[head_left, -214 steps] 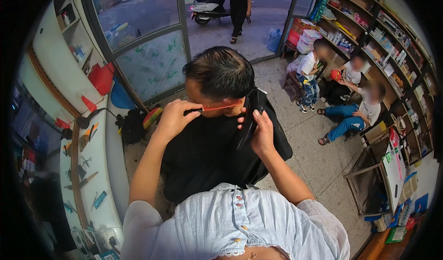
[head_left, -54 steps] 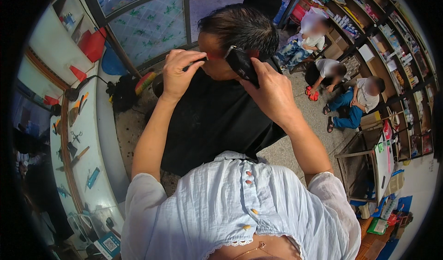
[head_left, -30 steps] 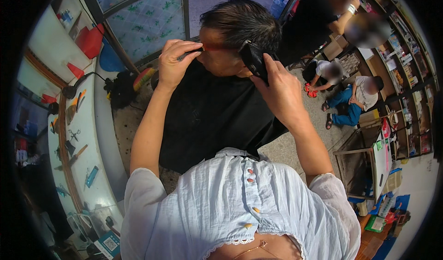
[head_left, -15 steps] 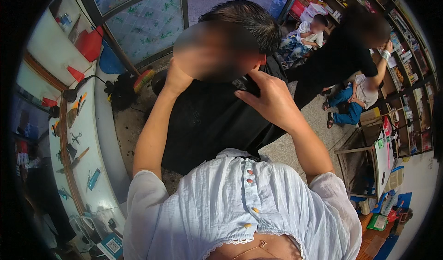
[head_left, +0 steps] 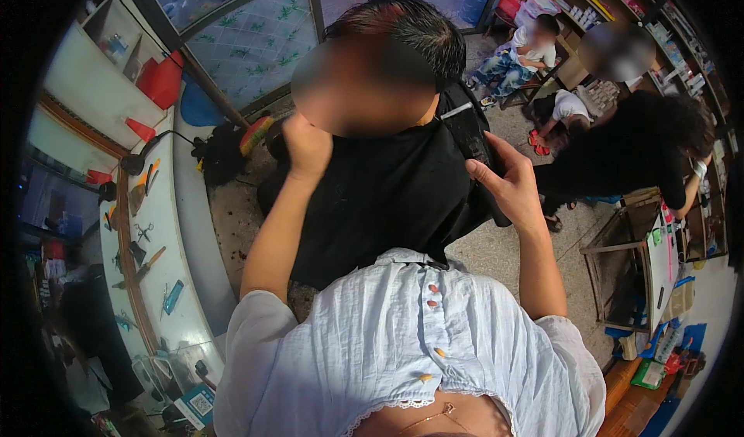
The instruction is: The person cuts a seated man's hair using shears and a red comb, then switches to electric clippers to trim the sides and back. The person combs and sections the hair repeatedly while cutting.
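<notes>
A person with short dark hair (head_left: 426, 38) sits in front of me under a black barber cape (head_left: 372, 204). My left hand (head_left: 308, 149) is closed beside the left side of this person's head. Its fingertips are partly lost in a blurred patch, so anything in them is hidden. In my right hand (head_left: 515, 185) is a black hair clipper (head_left: 469, 136), its pale blade end pointing up and to the left. The clipper is beside the caped shoulder, a little apart from the head.
On the left, a white counter (head_left: 182, 313) bears scissors (head_left: 143, 232), a blue clipper (head_left: 172, 297) and other tools. A broom (head_left: 256, 135) stands behind it. To the right are a small table (head_left: 659, 270), a person in black (head_left: 620, 146), a seated person (head_left: 531, 49) and shelves.
My right hand has drawn away from the head to the right, bringing the clipper into plain view. My left hand has lowered slightly and curled. The person in black has moved right and bent down.
</notes>
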### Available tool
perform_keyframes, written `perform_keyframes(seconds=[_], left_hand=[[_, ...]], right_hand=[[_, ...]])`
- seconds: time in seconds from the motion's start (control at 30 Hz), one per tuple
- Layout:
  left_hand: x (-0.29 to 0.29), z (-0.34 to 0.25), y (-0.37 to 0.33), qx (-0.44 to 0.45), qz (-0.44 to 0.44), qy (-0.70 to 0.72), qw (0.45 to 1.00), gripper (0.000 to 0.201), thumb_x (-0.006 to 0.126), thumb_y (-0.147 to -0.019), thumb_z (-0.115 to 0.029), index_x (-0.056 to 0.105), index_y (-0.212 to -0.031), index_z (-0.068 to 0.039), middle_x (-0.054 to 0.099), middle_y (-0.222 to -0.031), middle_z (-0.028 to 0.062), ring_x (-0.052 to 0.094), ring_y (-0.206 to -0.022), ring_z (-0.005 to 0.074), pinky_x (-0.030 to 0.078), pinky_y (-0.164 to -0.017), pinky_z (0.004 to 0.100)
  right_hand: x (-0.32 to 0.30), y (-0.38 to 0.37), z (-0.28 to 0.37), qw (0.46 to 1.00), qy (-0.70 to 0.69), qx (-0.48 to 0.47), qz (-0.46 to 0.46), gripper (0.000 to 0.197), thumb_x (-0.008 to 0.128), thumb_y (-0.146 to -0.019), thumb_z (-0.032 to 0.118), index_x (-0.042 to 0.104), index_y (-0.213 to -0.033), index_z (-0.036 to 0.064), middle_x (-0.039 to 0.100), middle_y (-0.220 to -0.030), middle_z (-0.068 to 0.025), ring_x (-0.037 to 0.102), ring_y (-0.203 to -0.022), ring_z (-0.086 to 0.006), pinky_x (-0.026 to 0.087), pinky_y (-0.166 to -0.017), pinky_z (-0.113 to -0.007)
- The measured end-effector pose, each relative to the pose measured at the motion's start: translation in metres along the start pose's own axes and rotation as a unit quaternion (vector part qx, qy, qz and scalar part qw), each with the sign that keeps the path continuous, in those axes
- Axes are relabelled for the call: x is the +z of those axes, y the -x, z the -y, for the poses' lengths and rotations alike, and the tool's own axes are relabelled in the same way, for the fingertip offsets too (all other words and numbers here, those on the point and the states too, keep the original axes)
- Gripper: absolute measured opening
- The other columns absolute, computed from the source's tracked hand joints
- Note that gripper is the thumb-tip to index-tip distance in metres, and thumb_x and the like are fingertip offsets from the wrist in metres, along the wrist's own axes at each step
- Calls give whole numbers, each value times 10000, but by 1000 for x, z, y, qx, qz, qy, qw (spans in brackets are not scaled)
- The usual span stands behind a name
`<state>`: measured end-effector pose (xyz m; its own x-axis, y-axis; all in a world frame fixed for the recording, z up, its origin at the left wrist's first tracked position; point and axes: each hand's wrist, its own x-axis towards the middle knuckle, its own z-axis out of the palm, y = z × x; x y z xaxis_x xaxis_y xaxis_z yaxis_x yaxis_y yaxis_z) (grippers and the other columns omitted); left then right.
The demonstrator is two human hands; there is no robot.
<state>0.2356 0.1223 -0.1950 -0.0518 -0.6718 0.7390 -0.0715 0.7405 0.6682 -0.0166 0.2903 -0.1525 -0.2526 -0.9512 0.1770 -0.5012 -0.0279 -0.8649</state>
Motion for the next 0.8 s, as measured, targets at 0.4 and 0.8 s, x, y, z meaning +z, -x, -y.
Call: perform_keyframes(seconds=[0.4, 0.8], left_hand=[[-2, 10, -15, 56, -61, -144, 986, 249, 631, -895, -59, 662, -1140, -33, 689, -945, 89, 639, -854, 174, 501, -748, 292], [7, -29, -16, 50, 123, -71, 989, 215, 638, -886, -80, 685, -1092, -43, 684, -902, 83, 633, -803, 164, 486, -706, 268]], right_hand=[[-14, 9, -9, 999, -43, 25, -12, 613, 776, -794, 237, 532, -1246, -98, 664, -1090, -187, 627, -991, -187, 487, -863, -300], [-11, -4, -16, 972, -234, 25, 5, 470, 719, -860, 172, 541, -1225, -64, 638, -919, -58, 613, -793, -121, 494, -695, -253]])
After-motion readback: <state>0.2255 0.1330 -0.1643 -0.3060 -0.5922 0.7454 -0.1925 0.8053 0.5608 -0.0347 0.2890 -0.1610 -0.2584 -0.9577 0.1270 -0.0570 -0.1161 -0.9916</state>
